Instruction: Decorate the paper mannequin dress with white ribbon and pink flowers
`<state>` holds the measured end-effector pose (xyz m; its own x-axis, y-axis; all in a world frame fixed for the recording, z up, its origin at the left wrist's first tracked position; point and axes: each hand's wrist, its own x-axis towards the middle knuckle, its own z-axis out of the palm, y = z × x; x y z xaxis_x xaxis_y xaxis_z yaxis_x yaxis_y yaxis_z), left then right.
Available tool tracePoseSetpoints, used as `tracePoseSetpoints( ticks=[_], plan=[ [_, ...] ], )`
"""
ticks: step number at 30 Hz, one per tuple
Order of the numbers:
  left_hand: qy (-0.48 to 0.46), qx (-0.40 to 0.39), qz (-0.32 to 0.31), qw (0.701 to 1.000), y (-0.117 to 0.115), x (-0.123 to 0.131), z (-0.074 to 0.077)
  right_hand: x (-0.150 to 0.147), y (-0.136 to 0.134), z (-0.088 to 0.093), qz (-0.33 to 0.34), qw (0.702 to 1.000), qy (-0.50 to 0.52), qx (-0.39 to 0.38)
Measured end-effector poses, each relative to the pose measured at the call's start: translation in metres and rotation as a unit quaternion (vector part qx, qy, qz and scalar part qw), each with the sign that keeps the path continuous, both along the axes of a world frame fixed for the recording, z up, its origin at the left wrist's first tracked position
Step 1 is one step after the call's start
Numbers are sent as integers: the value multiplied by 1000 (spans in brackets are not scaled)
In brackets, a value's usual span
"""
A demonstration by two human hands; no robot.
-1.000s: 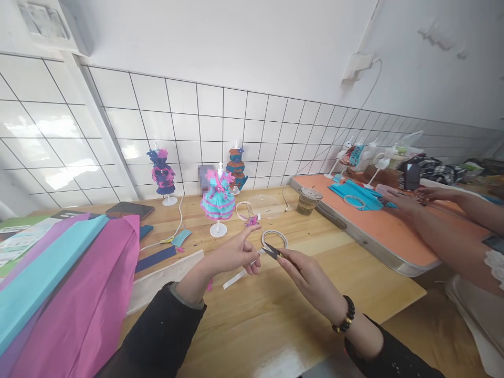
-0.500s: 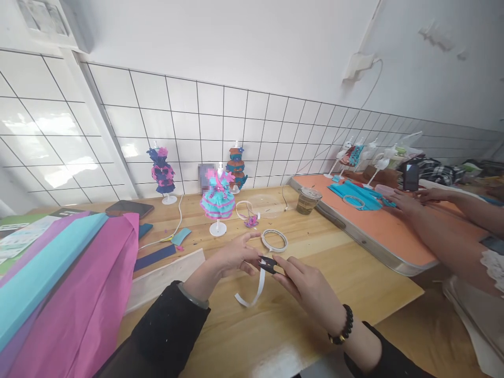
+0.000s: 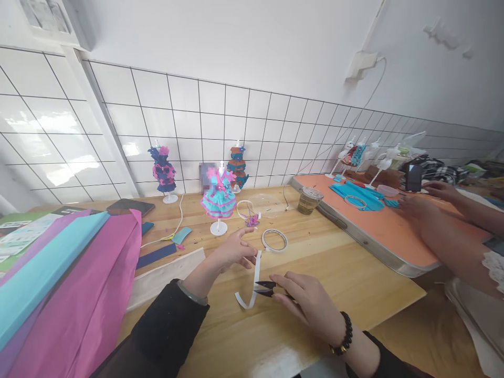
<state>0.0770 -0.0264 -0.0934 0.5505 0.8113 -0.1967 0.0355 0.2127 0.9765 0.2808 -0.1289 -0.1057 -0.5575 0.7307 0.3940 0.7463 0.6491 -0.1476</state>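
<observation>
My left hand [image 3: 236, 250] pinches the top end of a white strip of tape [image 3: 256, 270], which hangs down and curls to the left at its lower end. In my right hand [image 3: 309, 299] is a pair of black thread snips [image 3: 265, 288]. Their blades are apart, on either side of the strip partway down or just in front of it; I cannot tell which. A roll of white tape [image 3: 274, 240] lies on the table just beyond my hands. Past it stands a small dress form in a turquoise and pink ruffled dress [image 3: 219, 198].
Two more dressed forms, navy and pink [image 3: 163, 173] and brown and teal [image 3: 237, 167], stand by the tiled wall. Pink fabric [image 3: 90, 283] covers the left side. A plastic cup [image 3: 309, 200] stands beside an orange-topped board [image 3: 378, 236], where another person's hands [image 3: 421, 210] work.
The snips in my right hand have moved down along the strip, away from my left fingers, and their blades have spread. My left hand has shifted slightly up.
</observation>
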Motion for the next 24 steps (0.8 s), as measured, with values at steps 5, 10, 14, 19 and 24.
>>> tracePoseSetpoints(
  ticks=[5, 10, 14, 19, 24],
  plan=[
    [67, 73, 21, 995, 6, -8, -1, 6, 9, -14, -64, 988, 1, -140],
    [152, 181, 57, 970, 8, -16, 11, 10, 20, -20, -52, 995, -9, -85],
    [195, 241, 80, 948, 7, -22, 22, 12, 39, -25, -39, 999, 20, -32],
    [226, 277, 63, 932, 7, -26, 26, 15, 84, -36, -141, 988, 59, -30],
    [284, 314, 85, 902, 11, -32, 26, 25, 118, -41, -98, 993, 14, -67]
  ],
)
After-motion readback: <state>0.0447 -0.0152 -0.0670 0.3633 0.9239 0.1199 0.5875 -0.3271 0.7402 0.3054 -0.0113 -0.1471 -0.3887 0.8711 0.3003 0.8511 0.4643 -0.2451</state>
